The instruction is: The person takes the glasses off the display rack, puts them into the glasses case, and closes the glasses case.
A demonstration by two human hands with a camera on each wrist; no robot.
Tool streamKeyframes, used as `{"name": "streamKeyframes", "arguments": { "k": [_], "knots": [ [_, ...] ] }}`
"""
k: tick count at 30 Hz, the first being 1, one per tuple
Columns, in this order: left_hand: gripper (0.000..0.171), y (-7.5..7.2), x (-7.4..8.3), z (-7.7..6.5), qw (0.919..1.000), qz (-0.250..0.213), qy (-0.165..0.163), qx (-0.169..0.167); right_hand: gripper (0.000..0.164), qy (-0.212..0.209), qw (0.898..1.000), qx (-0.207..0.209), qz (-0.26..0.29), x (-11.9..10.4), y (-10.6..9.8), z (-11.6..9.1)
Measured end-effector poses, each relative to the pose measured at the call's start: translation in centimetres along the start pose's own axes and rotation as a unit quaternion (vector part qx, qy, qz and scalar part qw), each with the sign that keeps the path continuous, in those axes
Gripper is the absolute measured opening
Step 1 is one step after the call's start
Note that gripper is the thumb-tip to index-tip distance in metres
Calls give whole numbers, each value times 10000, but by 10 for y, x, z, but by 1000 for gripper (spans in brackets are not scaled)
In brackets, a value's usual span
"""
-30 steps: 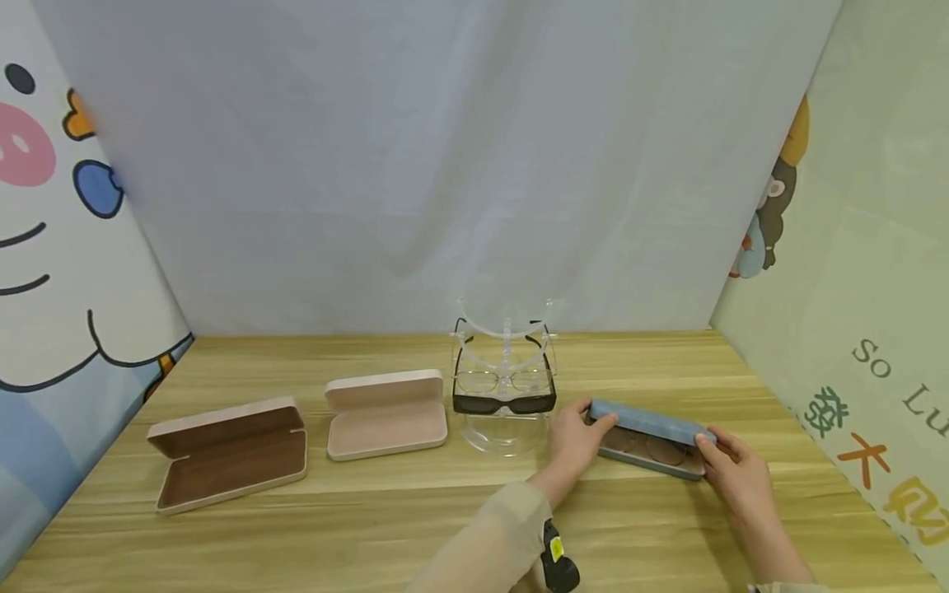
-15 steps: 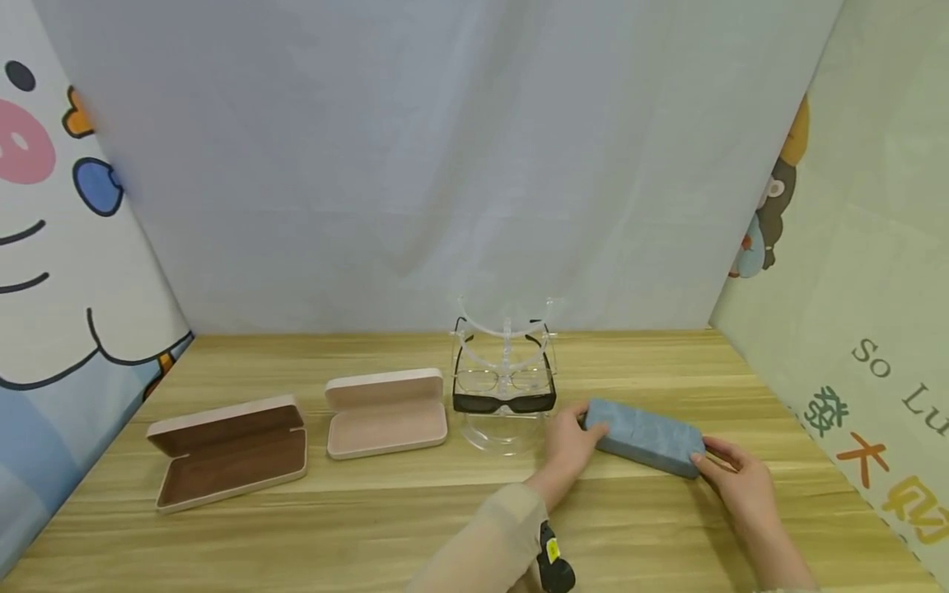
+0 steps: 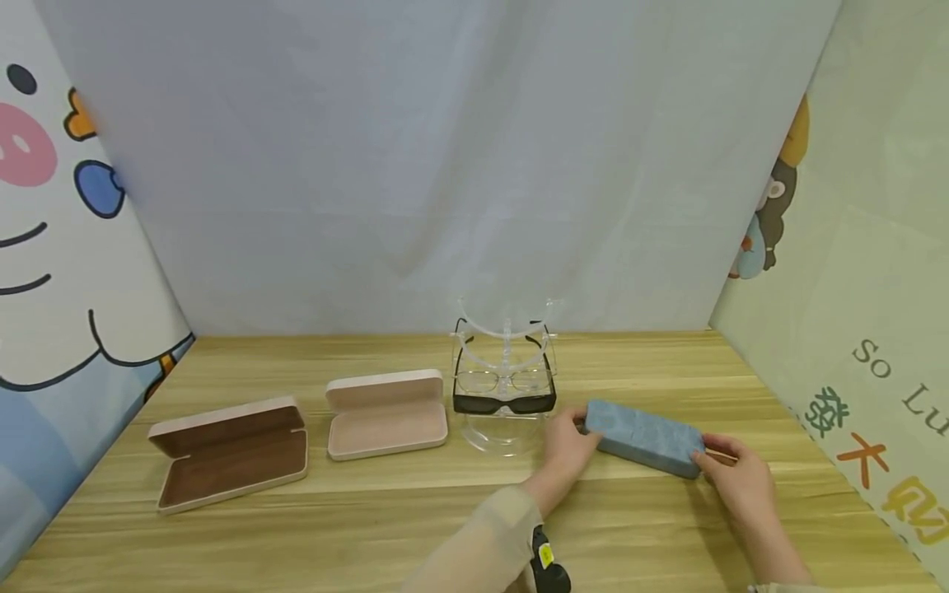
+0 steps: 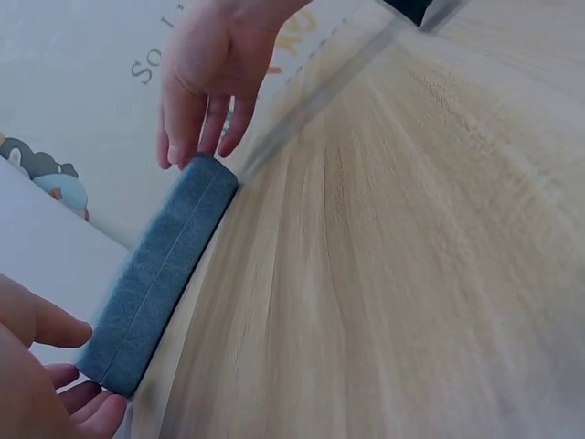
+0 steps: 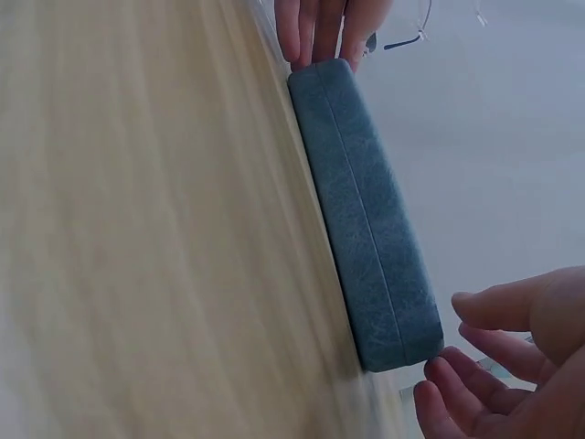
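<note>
A blue glasses case lies closed on the table, to the right of the display stand. My left hand is at its left end; in the left wrist view the fingertips touch that end, the thumb close to the case. At the opposite end is my right hand. The right wrist view shows its thumb apart from the case while the fingertips reach the end corner. Fingers of both hands are loosely bent. The inside of the case is hidden.
A clear display stand holds black sunglasses and thin-framed glasses. Left of it stand an open pink glasses case and an open case with brown lining. A grey cloth hangs behind the wooden table.
The blue case's lid has come down over the glasses that showed inside a second ago. Since then my left thumb has drawn back from the lid, and the right hand stays at its end.
</note>
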State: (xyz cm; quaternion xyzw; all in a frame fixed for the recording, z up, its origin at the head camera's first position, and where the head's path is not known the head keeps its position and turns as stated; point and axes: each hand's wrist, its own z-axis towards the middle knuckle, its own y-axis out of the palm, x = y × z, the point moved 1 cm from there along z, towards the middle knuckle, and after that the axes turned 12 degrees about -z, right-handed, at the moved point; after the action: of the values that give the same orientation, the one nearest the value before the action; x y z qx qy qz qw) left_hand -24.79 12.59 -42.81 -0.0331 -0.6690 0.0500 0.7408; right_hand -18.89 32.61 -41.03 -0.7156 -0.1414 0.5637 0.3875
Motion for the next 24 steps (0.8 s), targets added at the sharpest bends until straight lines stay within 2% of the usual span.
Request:
{"name": "streamKeyframes", "arguments": {
  "k": [4,10,13,18,24],
  "knots": [
    [28,-7,0,-3,9994,-161,-218,-230,43,-34,9989,310,-356,-8,-1,-3],
    [29,-21,2,-7,9963,-348,-410,-666,42,-320,9973,493,-437,-22,-1,-8],
    [26,-29,2,-10,9949,-259,-313,-925,42,-631,9962,399,-451,-29,0,-10],
    [23,-43,2,-14,9910,7,26,-1339,40,-1098,9929,205,-400,-44,5,-14],
    [22,-63,6,-16,9875,348,203,-1524,34,-1577,9855,151,-602,-63,13,-15]
  ]
}}
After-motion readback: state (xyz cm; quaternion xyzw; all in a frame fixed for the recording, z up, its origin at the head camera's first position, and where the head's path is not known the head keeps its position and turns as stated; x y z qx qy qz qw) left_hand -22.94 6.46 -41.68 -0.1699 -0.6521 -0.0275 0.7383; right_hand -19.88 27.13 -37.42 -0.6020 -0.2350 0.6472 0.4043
